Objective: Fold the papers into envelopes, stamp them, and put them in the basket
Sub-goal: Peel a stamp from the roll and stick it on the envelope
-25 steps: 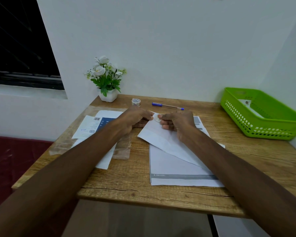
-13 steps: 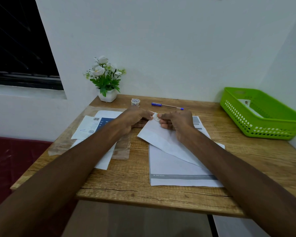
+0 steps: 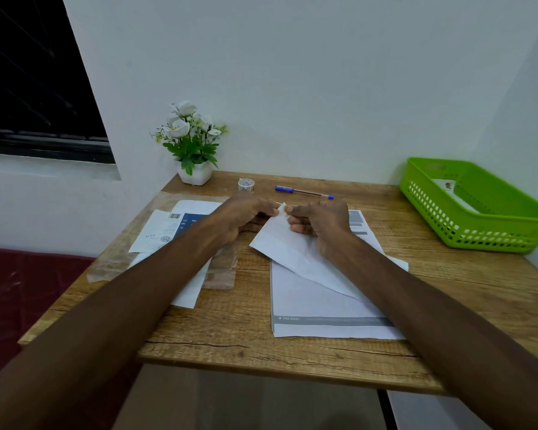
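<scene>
We see the left hand (image 3: pixel 246 217) and right hand (image 3: pixel 319 220) pinching the far corner of a folded envelope (image 3: pixel 288 248) over a printed sheet (image 3: pixel 317 302) on the table (image 3: pixel 230 336). The green basket (image 3: pixel 479 212) stands well apart at the right, an envelope already inside.

Both forearms run out of the bottom edge. The right hand (image 3: pixel 319 220) covers part of the folded envelope (image 3: pixel 288 246); the small mark at its top corner is too small to identify. The green basket (image 3: pixel 479 231) is cut off at the right edge. Print on the papers (image 3: pixel 174 225) under the left arm is illegible.
</scene>
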A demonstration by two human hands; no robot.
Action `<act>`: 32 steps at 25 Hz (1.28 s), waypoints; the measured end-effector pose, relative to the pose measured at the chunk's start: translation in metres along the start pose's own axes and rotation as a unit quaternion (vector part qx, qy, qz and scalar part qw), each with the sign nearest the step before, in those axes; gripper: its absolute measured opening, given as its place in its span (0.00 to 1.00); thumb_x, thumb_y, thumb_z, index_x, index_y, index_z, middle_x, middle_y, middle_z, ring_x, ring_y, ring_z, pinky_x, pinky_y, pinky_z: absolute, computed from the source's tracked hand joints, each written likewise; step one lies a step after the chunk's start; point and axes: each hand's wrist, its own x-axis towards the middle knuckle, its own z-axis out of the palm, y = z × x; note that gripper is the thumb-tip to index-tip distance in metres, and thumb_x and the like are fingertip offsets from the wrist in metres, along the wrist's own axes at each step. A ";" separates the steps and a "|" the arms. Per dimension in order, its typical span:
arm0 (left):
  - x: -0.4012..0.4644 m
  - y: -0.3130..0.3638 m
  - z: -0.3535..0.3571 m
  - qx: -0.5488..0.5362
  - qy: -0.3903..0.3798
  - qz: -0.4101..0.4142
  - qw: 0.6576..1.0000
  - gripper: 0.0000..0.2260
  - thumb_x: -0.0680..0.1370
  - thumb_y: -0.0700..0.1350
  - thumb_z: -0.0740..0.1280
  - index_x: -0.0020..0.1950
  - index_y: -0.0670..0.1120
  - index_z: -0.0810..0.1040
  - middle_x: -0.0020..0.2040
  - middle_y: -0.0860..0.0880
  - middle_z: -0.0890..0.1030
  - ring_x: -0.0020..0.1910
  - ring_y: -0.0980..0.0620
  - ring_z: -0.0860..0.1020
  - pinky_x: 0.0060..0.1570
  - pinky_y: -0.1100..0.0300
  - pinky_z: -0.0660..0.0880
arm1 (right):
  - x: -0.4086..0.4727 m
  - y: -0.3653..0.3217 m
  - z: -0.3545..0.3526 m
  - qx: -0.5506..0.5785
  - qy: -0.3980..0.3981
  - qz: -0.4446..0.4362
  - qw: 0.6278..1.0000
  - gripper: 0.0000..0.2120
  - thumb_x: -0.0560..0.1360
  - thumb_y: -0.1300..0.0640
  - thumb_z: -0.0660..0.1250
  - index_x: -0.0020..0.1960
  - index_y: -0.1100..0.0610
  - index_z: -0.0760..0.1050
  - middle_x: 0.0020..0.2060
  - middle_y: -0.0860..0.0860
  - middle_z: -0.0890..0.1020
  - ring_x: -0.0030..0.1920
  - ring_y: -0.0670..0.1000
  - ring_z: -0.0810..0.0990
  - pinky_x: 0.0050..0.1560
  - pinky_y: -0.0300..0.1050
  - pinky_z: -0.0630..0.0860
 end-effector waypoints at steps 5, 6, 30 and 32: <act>-0.001 0.000 0.000 0.001 0.003 0.006 1.000 0.08 0.76 0.39 0.73 0.55 0.43 0.85 0.46 0.46 0.89 0.40 0.53 0.87 0.33 0.63 0.80 | 0.000 0.000 0.001 0.008 0.000 0.001 1.000 0.10 0.66 0.68 0.82 0.36 0.65 0.80 0.30 0.57 0.86 0.27 0.50 0.84 0.26 0.39 0.79; -0.001 0.000 0.000 0.001 0.003 0.008 1.000 0.08 0.76 0.41 0.73 0.54 0.43 0.85 0.46 0.46 0.89 0.40 0.53 0.87 0.33 0.63 0.80 | 0.000 0.001 0.001 0.008 -0.001 0.000 1.000 0.10 0.66 0.68 0.82 0.36 0.65 0.80 0.30 0.58 0.86 0.27 0.50 0.84 0.26 0.39 0.79; -0.003 -0.010 0.016 0.066 0.059 0.093 0.992 0.11 0.74 0.49 0.79 0.52 0.44 0.88 0.46 0.44 0.88 0.47 0.44 0.87 0.46 0.53 0.81 | 0.002 -0.001 -0.007 -0.145 -0.003 -0.078 0.986 0.10 0.66 0.68 0.82 0.41 0.62 0.82 0.35 0.57 0.87 0.33 0.53 0.88 0.25 0.38 0.73; -0.002 -0.010 0.016 0.061 0.080 0.101 0.990 0.10 0.75 0.47 0.78 0.51 0.42 0.87 0.46 0.44 0.88 0.47 0.43 0.87 0.44 0.53 0.81 | 0.001 -0.003 -0.007 -0.143 -0.011 -0.089 0.986 0.11 0.65 0.68 0.83 0.39 0.62 0.81 0.34 0.58 0.87 0.32 0.52 0.87 0.25 0.39 0.73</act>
